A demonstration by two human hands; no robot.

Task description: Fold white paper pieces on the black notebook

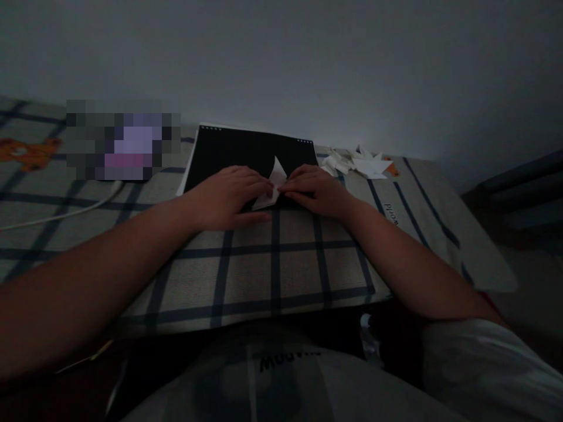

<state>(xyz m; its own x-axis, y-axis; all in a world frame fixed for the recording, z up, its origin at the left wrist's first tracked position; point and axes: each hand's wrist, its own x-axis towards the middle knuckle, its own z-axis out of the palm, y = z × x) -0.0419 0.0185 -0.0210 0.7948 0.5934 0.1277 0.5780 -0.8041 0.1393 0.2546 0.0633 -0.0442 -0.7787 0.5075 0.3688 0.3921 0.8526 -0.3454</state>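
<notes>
R hand [320, 190] pinches folded paper [277, 174] nr black pad's [250, 149] near edge; L hand [229, 196], thumb spread, has fingers on it, grip unclear. Uneven pull cd tear paper or skew folds.

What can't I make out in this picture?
All in the head view:
- White paper: partly hidden by the left hand and right hand.
- Pixelated object: details masked by blocks.
- Pale cable: far end cut off by the left edge.
- Shirt lettering: partly lost in shadow.
</notes>
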